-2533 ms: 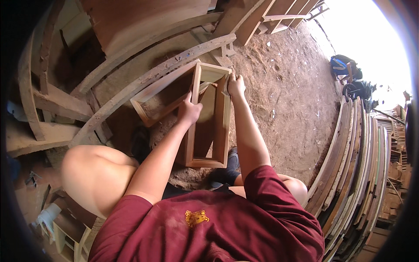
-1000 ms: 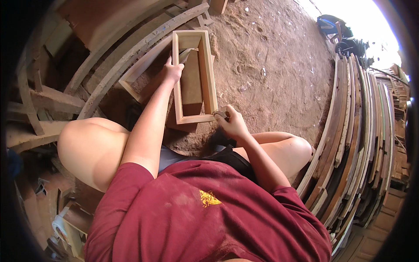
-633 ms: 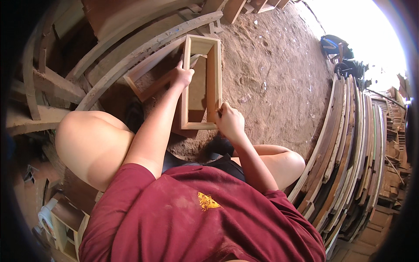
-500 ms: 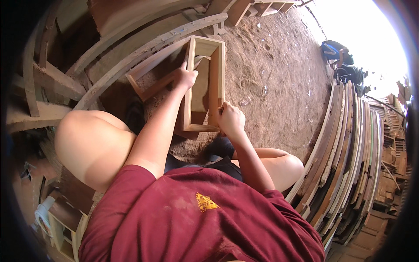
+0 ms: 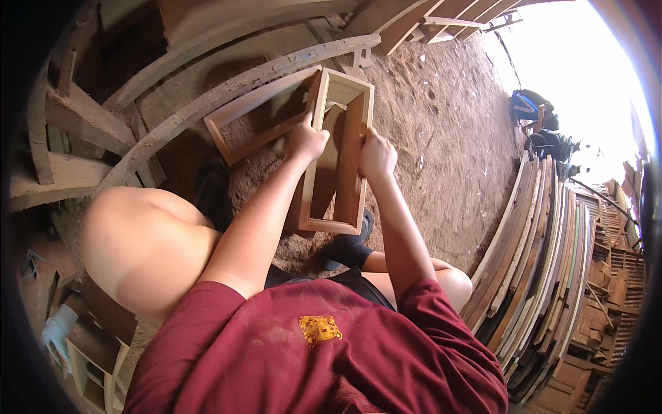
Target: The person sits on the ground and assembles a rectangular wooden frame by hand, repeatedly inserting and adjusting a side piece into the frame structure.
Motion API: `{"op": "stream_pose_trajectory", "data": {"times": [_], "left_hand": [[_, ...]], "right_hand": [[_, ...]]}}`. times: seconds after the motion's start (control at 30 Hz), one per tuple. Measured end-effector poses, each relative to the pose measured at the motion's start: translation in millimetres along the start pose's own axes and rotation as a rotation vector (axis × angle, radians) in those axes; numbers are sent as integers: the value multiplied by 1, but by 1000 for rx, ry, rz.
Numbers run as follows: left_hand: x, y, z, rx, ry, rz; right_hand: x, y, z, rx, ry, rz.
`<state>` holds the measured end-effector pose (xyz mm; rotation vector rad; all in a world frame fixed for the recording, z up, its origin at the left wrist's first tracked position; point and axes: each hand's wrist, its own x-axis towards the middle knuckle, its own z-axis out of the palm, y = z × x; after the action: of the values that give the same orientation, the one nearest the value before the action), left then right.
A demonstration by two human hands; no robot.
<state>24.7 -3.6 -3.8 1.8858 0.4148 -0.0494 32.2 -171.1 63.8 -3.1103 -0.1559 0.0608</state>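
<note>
A long, open box-like wooden frame (image 5: 331, 225) of pale wood stands in front of me, tilted, with both hands on it. My left hand (image 5: 308, 141) is closed round its left side. My right hand (image 5: 378, 155) grips its right side at about the same height, fingers partly hidden behind the wood. Through the opening, a brown panel or surface shows. A second wooden frame (image 5: 258, 93) lies on the ground at the left, partly covered by my left hand and the first frame.
A long, bent-looking wooden beam (image 5: 207, 102) runs along the left, above dusty timber pieces. Brown dirt floor (image 5: 441, 138) stretches to the right. Stacked planks (image 5: 531, 255) lie at the far right, below a dark blue bag (image 5: 527, 103). A pale cloth (image 5: 61, 331) hangs at lower left.
My right hand has moved from the frame's lower right corner up along its right side. The held frame has shifted slightly right and nearer to me.
</note>
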Motion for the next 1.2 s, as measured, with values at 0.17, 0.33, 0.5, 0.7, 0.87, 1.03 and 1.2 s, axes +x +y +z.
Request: {"op": "stream_pose_trajectory", "data": {"times": [0.17, 0.33, 0.5, 0.7, 0.87, 1.03, 1.2], "left_hand": [[2, 0, 5, -6, -32, -30], [-1, 3, 3, 74, 17, 16], [15, -23, 20, 34, 43, -21], [-1, 5, 11, 51, 55, -41], [3, -6, 12, 2, 116, 76], [1, 0, 8, -34, 69, 12], [7, -10, 14, 30, 62, -5]], "right_hand": [[93, 6, 11, 81, 139, -3], [126, -2, 1, -28, 21, 37], [70, 1, 4, -90, -20, -55], [-80, 21, -1, 107, -120, -81], [-146, 15, -25, 216, -303, -75], [-157, 12, -28, 298, -215, -16], [-128, 11, -16, 287, -109, 4]]}}
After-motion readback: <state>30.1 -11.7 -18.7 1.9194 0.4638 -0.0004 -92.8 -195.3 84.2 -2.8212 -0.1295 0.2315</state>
